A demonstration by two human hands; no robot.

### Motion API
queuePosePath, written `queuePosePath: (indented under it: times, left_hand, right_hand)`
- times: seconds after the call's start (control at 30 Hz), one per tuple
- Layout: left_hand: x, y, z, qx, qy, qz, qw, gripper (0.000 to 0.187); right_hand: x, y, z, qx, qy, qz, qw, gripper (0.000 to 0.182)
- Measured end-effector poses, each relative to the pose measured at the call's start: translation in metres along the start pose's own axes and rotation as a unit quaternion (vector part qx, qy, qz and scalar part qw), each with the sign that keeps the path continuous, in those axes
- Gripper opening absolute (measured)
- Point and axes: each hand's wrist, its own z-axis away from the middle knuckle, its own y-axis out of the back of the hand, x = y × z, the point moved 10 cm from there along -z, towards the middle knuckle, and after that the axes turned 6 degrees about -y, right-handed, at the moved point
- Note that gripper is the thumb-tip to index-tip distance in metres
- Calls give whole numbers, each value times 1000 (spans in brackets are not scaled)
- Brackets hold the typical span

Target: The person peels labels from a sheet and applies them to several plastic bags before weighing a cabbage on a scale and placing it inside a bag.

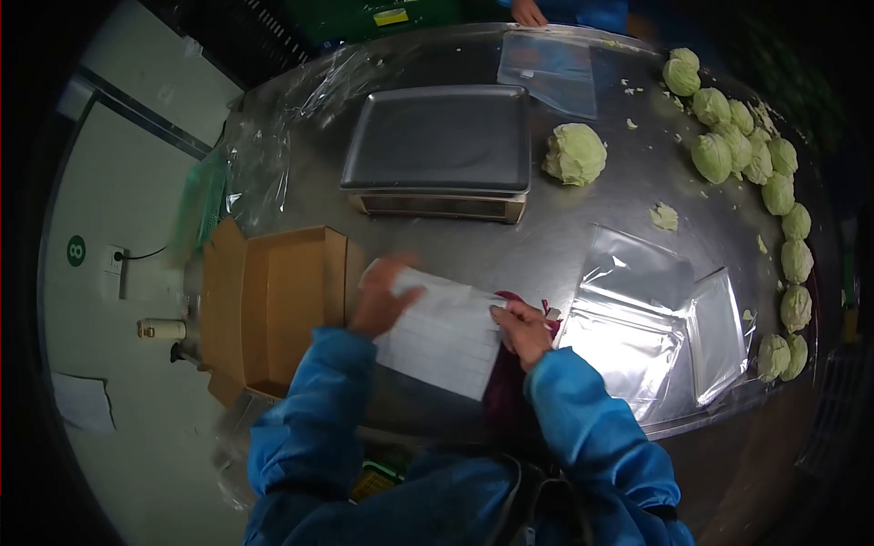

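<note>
One open cardboard box (284, 309) sits just left of my left hand (384, 298), which is blurred over the upper left corner of one white sheet (437, 338); its fingers look spread, but I cannot tell whether they grip. The sheet lies tilted between my two hands. Beyond it, one dark tray (442, 136) rests on one box-like base (437, 205). My right hand (526, 335) pinches the sheet's upper right corner between thumb and fingers, above one dark red item (503, 391), partly hidden. Farther off, one hand of another person (528, 13) is at the far edge of one clear bag (549, 73). One lone cabbage (575, 155) sits beyond my right hand, with one larger loose leaf (664, 217) to its right. Nearer, just right of that hand, lie several shiny plastic bags (628, 337), too overlapped to count. Farthest right, about fourteen cabbages (797, 261) form a curved line.
</note>
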Motion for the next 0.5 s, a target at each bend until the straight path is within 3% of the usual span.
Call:
queuePosePath:
  times: [0.07,0.1,0.13,0.17,0.23,0.3,0.37,0.4,0.47,0.5]
  left_hand:
    - [-72,48,30,187,119,78,972,39]
    - [-75,63,39,217,188,184,940,35]
    - [-73,77,47,245,251,287,892,34]
    - [-75,86,53,248,250,288,891,34]
    - [-84,55,74,112,348,447,817,44]
    - [-81,37,94,76,380,469,794,53]
    - [-64,13,115,10,426,522,739,72]
    - [-54,16,118,8,425,522,739,72]
    - [-31,8,130,-30,428,599,677,81]
    - [-39,12,142,26,457,583,671,72]
  right_hand:
    - [-39,13,30,24,110,159,981,23]
    - [-72,11,54,1,271,205,940,16]
    - [-95,7,77,-27,247,175,953,7]
    - [-107,10,91,-30,278,211,936,7]
    - [-120,15,113,-31,311,247,917,10]
    - [-114,17,128,-80,271,192,940,17]
    - [-104,22,143,-80,282,245,924,18]
    - [-98,22,150,-84,290,294,907,18]
    - [-92,24,163,-80,306,324,892,19]
    - [-95,23,172,-74,327,339,879,18]
